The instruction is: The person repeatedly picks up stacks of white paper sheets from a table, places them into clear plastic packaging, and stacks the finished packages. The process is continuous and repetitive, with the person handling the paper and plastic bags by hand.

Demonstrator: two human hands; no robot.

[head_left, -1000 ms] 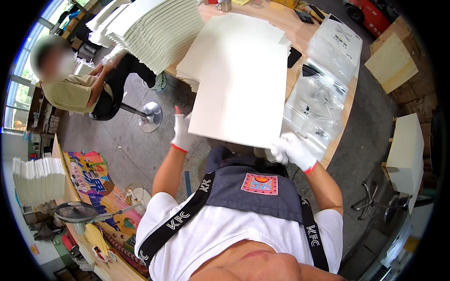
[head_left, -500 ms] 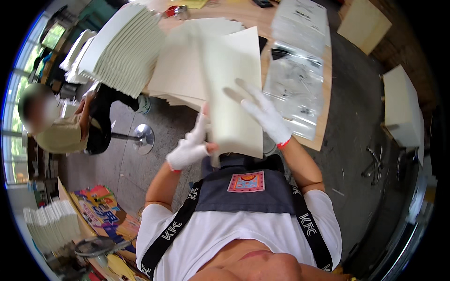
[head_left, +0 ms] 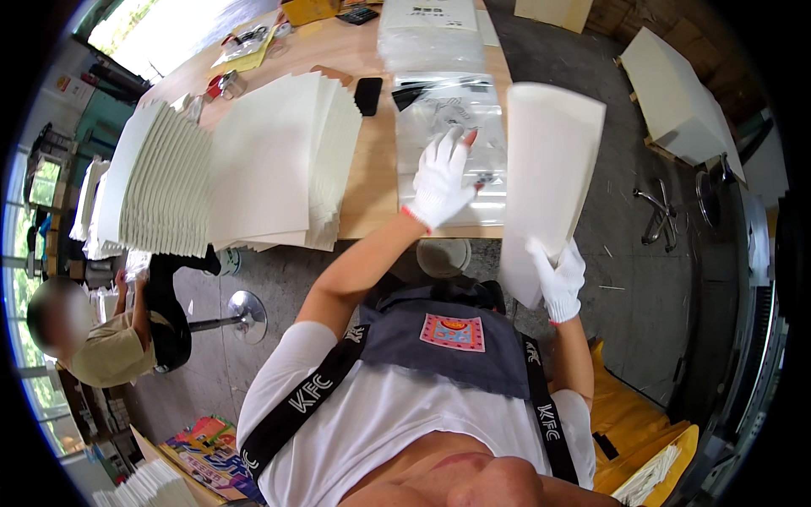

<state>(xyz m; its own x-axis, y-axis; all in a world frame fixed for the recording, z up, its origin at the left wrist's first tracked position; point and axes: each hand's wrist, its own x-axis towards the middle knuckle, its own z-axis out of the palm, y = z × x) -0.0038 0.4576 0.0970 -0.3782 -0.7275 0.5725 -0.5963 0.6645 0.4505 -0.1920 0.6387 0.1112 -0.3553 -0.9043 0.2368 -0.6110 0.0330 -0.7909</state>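
In the head view the right hand, in a white glove, grips the near edge of a large cream sheet, fingers wrapped around its lower corner; the sheet stands tilted upright off the right edge of the tabletop, over the grey floor, its far end reaching up beside the clear plastic bags; the left hand, also gloved in white, is spread open with fingers extended, holding nothing, lying over the near part of those clear bags in the middle of the tabletop; whether its palm presses the plastic or hovers just above it cannot be told; the two hands are apart, the sheet just to the right of the left hand. To the left on the tabletop lies a fanned stack of cream sheets, and further left a thicker pile of sheets seen edge-on; a black phone lies just beyond the fanned stack, near the bags; further bags in clear plastic sit at the far end. On the floor far right rests a pale flat board; at the near left another person in an olive shirt sits by a chrome stool base.
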